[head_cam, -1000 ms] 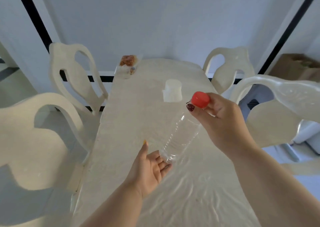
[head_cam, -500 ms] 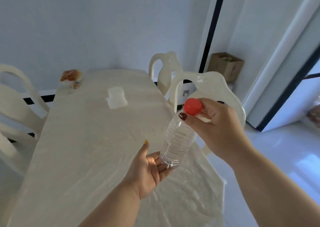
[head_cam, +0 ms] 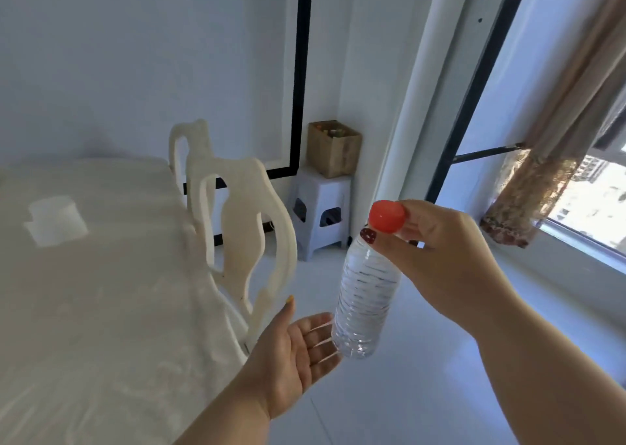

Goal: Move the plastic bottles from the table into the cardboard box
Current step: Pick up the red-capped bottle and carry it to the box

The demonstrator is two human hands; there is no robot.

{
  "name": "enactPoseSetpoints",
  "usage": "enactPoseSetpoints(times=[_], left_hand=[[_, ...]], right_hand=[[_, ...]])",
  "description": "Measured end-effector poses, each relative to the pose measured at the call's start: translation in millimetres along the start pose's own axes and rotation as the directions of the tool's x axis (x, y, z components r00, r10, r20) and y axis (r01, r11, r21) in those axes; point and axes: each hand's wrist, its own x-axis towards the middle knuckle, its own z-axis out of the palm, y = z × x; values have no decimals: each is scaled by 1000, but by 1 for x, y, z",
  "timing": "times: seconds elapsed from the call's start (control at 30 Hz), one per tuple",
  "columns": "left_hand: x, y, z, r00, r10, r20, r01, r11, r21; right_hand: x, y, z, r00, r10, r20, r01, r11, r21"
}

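Observation:
A clear plastic bottle (head_cam: 364, 297) with a red cap hangs nearly upright over the floor, to the right of the table (head_cam: 101, 292). My right hand (head_cam: 437, 258) grips it by the neck, just under the cap. My left hand (head_cam: 298, 346) is held palm up with fingers spread, its fingertips touching the bottle's base. The cardboard box (head_cam: 333, 148) stands open on a white plastic stool (head_cam: 320, 207) in the far corner, with some items inside that I cannot make out.
Two cream chairs (head_cam: 244, 227) stand along the table's right side, between me and the stool. A white lidded container (head_cam: 56, 222) sits on the table. A window with a patterned curtain (head_cam: 542, 180) fills the right. White floor lies between me and the box.
My view has swung right, from the table toward the corner and window. The bottle, held the same way by both hands, has moved off the table's edge and over the floor.

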Motion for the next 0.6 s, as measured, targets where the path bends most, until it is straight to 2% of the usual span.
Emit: enactPoseSetpoints(times=[0.1,0.33,0.6], left_hand=[[48,2,46,999,36,-20,-37,999,-20],[163,49,121,987,150,62,-134,968,-213],[350,144,207,971,175,161,-144,972,-186]], right_hand=[[25,49,-43,996,41,-75,-43,999,-29],[112,138,-87,983,90,-161,-104,992,-77],[289,223,-107,981,96,-169,-111,991,-76]])
